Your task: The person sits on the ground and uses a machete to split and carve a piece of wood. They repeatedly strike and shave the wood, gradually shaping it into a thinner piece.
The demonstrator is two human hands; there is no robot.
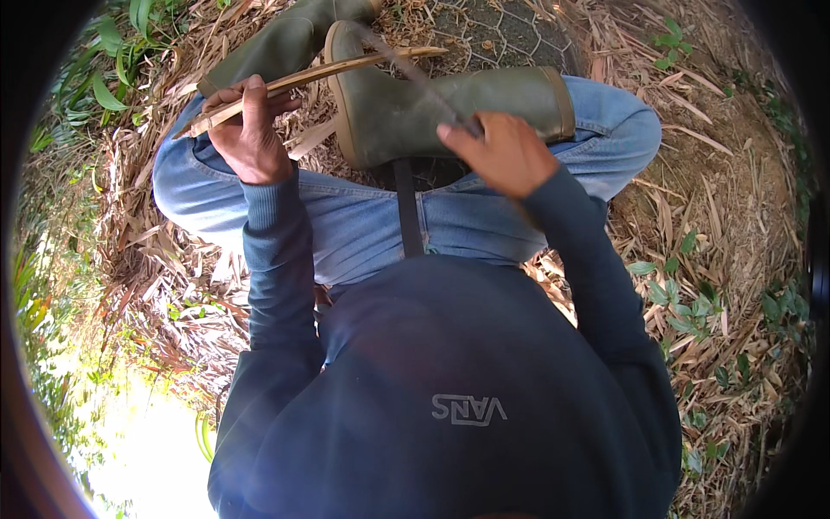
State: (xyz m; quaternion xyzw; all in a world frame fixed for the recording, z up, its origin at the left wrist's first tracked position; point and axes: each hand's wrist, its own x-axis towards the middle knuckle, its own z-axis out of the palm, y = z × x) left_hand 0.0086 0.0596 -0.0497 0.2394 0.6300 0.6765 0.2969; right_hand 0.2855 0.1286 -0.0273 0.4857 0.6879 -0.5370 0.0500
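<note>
My left hand (249, 143) is closed around the lower end of a long, pale split strip of wood or bamboo (363, 62), thumb on top. From there the strip slants up to the right, its far end tapering above my boot. My right hand (510, 156) grips a long, thin blade, seemingly a knife (425, 86), smeared by motion. The blade points up and left and crosses the strip in the picture; whether the two touch I cannot tell. Most of the knife's handle is hidden by my fingers.
I sit cross-legged in jeans (346, 216) and green rubber boots (467, 104), which lie just beyond my hands. A dark strap (409, 208) hangs at my waist. Wire mesh (493, 35) lies ahead; dry leaves (692, 208) and green plants (108, 78) surround me.
</note>
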